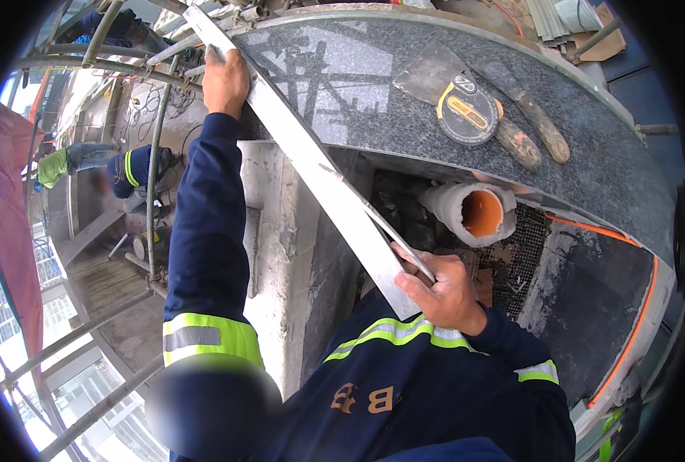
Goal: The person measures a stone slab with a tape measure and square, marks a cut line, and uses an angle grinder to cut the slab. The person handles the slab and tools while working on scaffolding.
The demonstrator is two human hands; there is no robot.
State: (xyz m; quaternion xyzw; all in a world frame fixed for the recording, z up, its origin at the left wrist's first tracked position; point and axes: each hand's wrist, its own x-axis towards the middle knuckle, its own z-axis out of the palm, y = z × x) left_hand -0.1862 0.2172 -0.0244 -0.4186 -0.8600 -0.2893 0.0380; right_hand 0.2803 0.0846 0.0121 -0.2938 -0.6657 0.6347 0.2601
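A long, flat metal straightedge [300, 146] slants from the top left down toward my body. My left hand [225, 83] grips its far end, fingers wrapped over the edge. Near its lower end my right hand [443, 289] is closed on it, together with a thin grey strip [389, 229] whose kind I cannot make out. The bar crosses the edge of a grey speckled stone slab [620, 165]. On the slab lie a round black-and-yellow tape measure [467, 114], a broad-bladed scraper [429, 71] and a second worn-handled tool [544, 127].
Below the slab is a cavity with a white-coated pipe [452, 209], orange inside. A dark panel [589, 308] edged in orange is at right. Scaffold poles [157, 169] stand at left. Beyond them, one co-worker [138, 169] bends down near another person in green [53, 169].
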